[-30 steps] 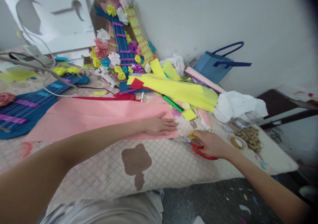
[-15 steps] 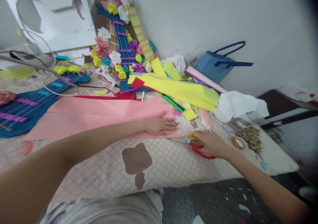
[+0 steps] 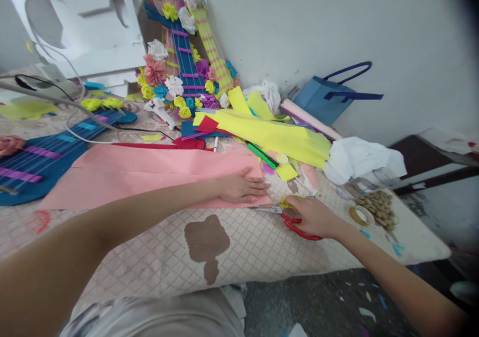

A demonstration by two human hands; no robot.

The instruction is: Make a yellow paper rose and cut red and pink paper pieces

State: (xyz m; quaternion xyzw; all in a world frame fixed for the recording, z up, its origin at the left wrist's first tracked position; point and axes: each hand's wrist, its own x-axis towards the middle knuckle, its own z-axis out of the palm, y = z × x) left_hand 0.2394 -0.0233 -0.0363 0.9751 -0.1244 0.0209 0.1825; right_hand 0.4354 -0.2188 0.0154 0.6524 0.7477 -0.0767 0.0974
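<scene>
A long sheet of pink paper (image 3: pixel 149 170) lies across the table in front of me. My left hand (image 3: pixel 243 186) rests flat on its right end, fingers stretched out to the right. My right hand (image 3: pixel 312 215) grips scissors (image 3: pixel 294 225) with red and yellow handles. Their blades point left and meet the sheet's near right edge, partly hidden there. Just beyond the pink sheet are a green utility knife (image 3: pixel 262 155) and a large piece of yellow paper (image 3: pixel 269 133).
Paper-flowered guitars (image 3: pixel 187 63) lean at the back, near a white glue gun (image 3: pixel 160 111). A blue guitar shape (image 3: pixel 56 155) lies left. To the right are a tape roll (image 3: pixel 361 216), peanuts (image 3: pixel 377 210), white cloth-like material (image 3: pixel 362 160) and a blue bag (image 3: pixel 324 97).
My right hand and the scissors have shifted slightly left along the edge of the pink paper. My left hand stays in place on the sheet.
</scene>
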